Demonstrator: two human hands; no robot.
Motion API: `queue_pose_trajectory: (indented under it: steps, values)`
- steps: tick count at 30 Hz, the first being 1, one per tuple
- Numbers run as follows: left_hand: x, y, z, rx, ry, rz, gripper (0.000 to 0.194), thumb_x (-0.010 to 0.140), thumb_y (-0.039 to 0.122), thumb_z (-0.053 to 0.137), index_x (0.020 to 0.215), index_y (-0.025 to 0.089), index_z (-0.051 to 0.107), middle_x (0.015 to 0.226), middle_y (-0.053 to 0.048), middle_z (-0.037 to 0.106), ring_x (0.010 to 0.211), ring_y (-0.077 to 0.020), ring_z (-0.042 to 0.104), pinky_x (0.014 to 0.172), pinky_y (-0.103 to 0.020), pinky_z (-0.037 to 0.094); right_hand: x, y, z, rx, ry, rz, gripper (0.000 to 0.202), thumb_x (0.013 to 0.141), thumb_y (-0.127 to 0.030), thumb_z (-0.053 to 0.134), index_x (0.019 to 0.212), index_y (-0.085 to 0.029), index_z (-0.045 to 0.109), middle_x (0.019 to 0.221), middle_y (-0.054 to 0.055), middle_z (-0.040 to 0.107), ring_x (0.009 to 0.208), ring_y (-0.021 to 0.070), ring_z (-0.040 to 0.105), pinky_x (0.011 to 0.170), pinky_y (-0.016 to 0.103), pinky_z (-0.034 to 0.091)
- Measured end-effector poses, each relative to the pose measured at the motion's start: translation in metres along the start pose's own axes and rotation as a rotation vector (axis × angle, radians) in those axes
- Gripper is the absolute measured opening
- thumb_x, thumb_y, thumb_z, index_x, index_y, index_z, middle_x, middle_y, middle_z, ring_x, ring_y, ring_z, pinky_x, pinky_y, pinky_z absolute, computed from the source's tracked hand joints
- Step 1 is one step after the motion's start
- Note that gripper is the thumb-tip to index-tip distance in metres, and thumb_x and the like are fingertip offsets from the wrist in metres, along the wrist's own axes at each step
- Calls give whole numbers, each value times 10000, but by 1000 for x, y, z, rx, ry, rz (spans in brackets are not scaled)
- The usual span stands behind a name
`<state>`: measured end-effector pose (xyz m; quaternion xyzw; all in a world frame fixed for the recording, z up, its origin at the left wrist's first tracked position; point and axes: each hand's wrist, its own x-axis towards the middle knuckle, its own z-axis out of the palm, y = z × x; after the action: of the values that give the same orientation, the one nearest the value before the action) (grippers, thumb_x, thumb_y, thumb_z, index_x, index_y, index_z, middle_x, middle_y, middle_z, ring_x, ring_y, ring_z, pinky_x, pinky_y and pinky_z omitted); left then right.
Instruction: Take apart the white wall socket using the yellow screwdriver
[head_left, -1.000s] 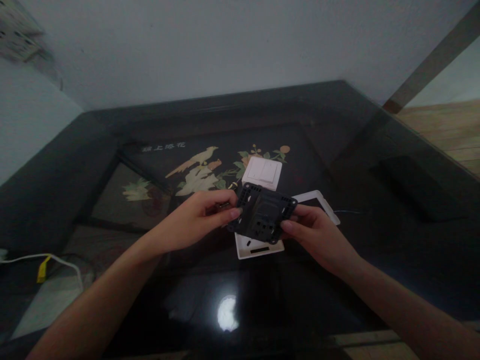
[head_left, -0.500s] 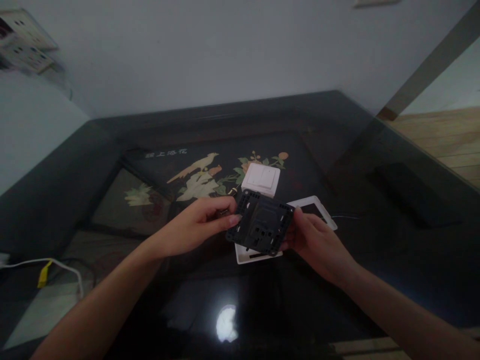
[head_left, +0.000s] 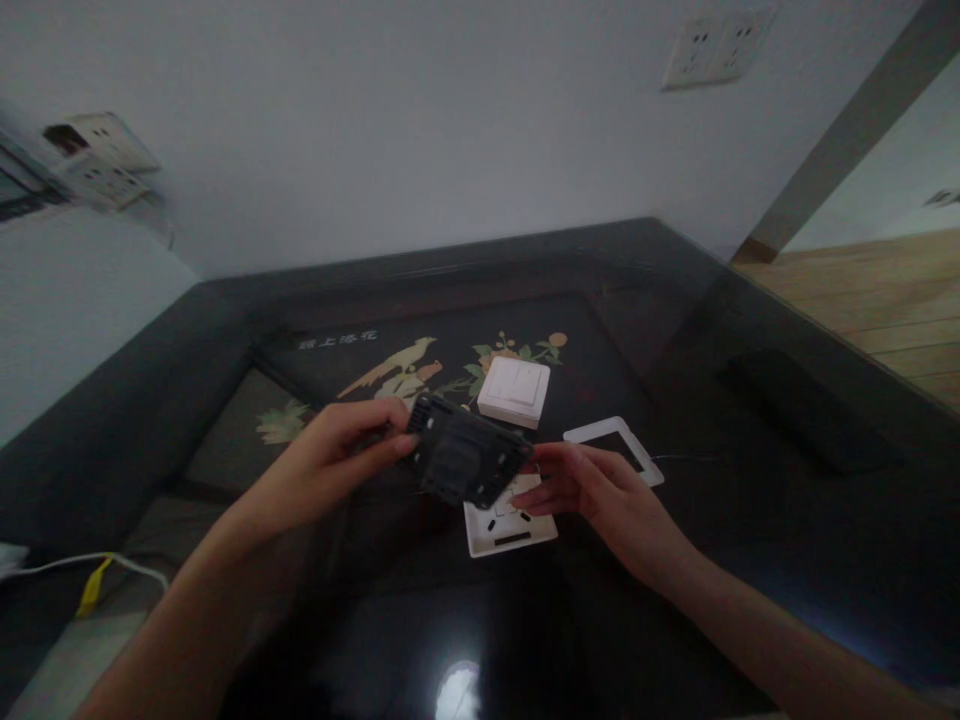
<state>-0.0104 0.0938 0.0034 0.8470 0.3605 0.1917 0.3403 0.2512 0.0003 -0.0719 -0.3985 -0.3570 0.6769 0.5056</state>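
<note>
My left hand (head_left: pixel 352 455) pinches the left edge of a black plastic frame (head_left: pixel 469 455), which is tilted and a little blurred above the table. At the frame's right edge is my right hand (head_left: pixel 600 490), its fingers spread and partly behind the frame; whether they grip it is unclear. A white socket plate (head_left: pixel 510 535) lies under and in front of the frame, partly covered. Behind it sits a white switch (head_left: pixel 514 388). To the right, a white rectangular surround (head_left: pixel 622 440) with an open middle lies beyond my right fingers.
The glossy dark table (head_left: pixel 420 630) bears a bird-and-flower picture. A dark oblong object (head_left: pixel 814 410) lies at the right. At left is a white cable (head_left: pixel 124 563) with a yellow tag (head_left: pixel 94 587). Wall sockets (head_left: pixel 716 48) are at the back.
The black frame has moved left and turned with my left hand. My right fingers have spread and show more. More of the white socket plate is uncovered. The view has tilted up.
</note>
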Motion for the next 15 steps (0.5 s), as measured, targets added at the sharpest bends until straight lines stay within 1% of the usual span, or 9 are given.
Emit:
queue_pose_trajectory:
  steps: [1,3,5,6,7,10,12,15]
  values:
    - [-3,-5,-5,56,77,-44,248,916,326,531,710,189,528,660,39,497,630,-127,465,590,-237,349,0,0,0,-33,4,4,392,876,-554,605,1009,-217,754,1090,101,753,785,167,743,720,294,578]
    - [-11,-17,-13,174,226,-178,221,913,344,532,751,193,531,676,45,485,640,-131,447,598,-244,330,-1,-2,1,-107,19,20,386,875,-544,612,1010,-211,751,1101,108,749,794,173,747,703,291,580]
    - [-19,-32,-15,238,330,-298,200,908,363,536,800,195,538,704,43,499,676,-143,455,631,-250,333,-1,-3,3,-153,21,25,375,872,-535,619,1000,-209,753,1082,102,754,780,169,748,686,282,582]
    - [-23,-40,-14,239,361,-341,207,901,377,538,803,194,537,706,40,500,689,-149,460,649,-254,337,-1,-4,4,-163,14,24,368,872,-529,621,997,-209,753,1075,98,756,776,167,748,689,283,585]
    - [-26,-48,-12,240,381,-364,218,896,380,528,786,192,530,699,36,499,694,-155,463,656,-259,336,-1,-4,5,-165,5,21,358,870,-521,626,993,-210,754,1069,94,757,771,165,748,693,285,589]
    - [-32,-72,-7,219,380,-419,248,877,413,519,761,193,523,674,31,485,688,-164,465,652,-264,335,0,-3,6,-169,-15,19,328,861,-501,648,993,-221,757,1063,87,758,768,162,748,707,290,596]
    - [-34,-86,-4,188,380,-459,306,850,451,491,684,195,485,614,34,435,625,-155,432,606,-261,323,0,-3,6,-186,-17,18,320,853,-492,661,999,-225,756,1067,87,757,770,164,749,714,297,600]
    - [-35,-105,-3,130,346,-512,360,823,511,448,643,199,465,570,42,391,553,-140,399,546,-252,326,0,-2,5,-216,-16,15,310,851,-481,665,987,-219,758,1054,87,757,774,174,752,728,318,612]
